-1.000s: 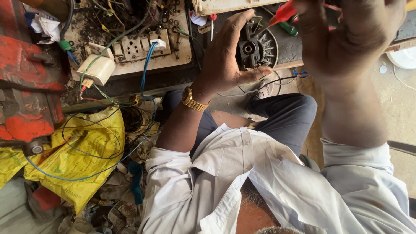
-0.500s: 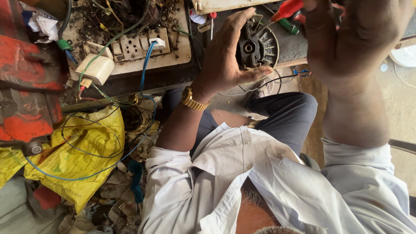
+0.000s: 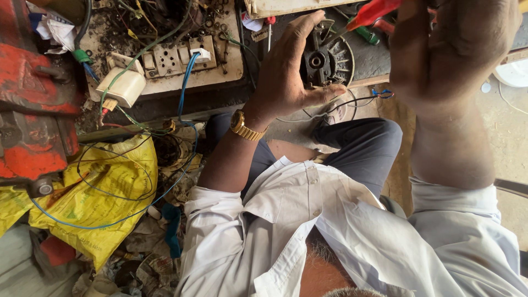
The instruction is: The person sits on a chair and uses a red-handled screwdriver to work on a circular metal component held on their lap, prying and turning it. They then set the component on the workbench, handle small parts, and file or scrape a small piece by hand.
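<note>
since a moment ago the left hand (image 3: pixel 286 77) has opened a little, its fingers now stretched up along the side of the round, dark, ribbed metal motor part (image 3: pixel 328 59) with the thumb hooked beneath it, so it cups rather than clamps. the right hand (image 3: pixel 451 49) has barely shifted; it is closed around the glossy red plastic handle of a screwdriver (image 3: pixel 374 12), whose thin shaft slants down toward the motor part's hub. that part sits at the near edge of the bench, to the right of the grimy cream switchboard with square sockets (image 3: pixel 176 58). a white plug with a blue wire (image 3: pixel 201 54) is seated in the board, and a smooth cream plastic adapter block (image 3: pixel 122 87) lies at its left corner. a gold metal link watch (image 3: pixel 245 126) circles the left wrist. below the bench a crumpled yellow plastic bag (image 3: pixel 104 198) lies looped with thin dark cable, beside a chipped red-painted metal machine body (image 3: pixel 30 93) at the left. thin black wires (image 3: pixel 352 102) trail from under the motor part.
</note>
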Demonstrator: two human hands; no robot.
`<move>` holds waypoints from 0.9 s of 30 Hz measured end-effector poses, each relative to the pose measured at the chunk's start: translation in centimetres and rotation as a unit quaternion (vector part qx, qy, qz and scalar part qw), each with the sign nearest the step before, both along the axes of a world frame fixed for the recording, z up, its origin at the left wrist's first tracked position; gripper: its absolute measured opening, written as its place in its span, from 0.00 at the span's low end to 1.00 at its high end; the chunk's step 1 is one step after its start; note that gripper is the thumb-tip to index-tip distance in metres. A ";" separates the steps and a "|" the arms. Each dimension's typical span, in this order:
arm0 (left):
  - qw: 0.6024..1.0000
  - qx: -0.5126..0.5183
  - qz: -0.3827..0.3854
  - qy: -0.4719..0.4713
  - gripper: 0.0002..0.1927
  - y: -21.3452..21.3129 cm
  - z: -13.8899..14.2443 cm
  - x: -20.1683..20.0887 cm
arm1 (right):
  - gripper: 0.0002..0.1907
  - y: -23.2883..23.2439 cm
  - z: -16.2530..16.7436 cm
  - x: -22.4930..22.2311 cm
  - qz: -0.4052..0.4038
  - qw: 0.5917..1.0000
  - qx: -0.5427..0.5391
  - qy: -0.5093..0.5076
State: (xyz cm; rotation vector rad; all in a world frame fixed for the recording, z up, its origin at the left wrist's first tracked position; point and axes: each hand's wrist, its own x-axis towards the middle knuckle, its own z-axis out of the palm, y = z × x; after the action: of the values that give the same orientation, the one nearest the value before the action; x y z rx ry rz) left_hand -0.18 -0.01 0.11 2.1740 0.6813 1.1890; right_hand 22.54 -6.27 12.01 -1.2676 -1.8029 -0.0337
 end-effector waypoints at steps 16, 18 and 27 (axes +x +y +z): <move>1.000 0.005 0.008 0.011 0.56 -0.1 0.0 0.1 | 0.10 -0.1 0.0 -0.1 0.066 0.995 -0.025 0.076; 1.000 -0.001 0.010 0.014 0.56 -0.1 0.0 0.1 | 0.11 0.1 0.0 -0.6 0.089 0.989 -0.031 0.116; 1.000 -0.013 0.010 0.017 0.56 -0.3 0.4 0.1 | 0.10 -0.2 1.6 -0.9 0.069 0.997 -0.002 0.017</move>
State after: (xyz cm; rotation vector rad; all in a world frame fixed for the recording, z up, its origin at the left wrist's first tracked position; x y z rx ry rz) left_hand -0.11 -0.31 0.49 2.1745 0.7303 1.1498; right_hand 21.59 -6.48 13.61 -1.1369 -1.8564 0.0675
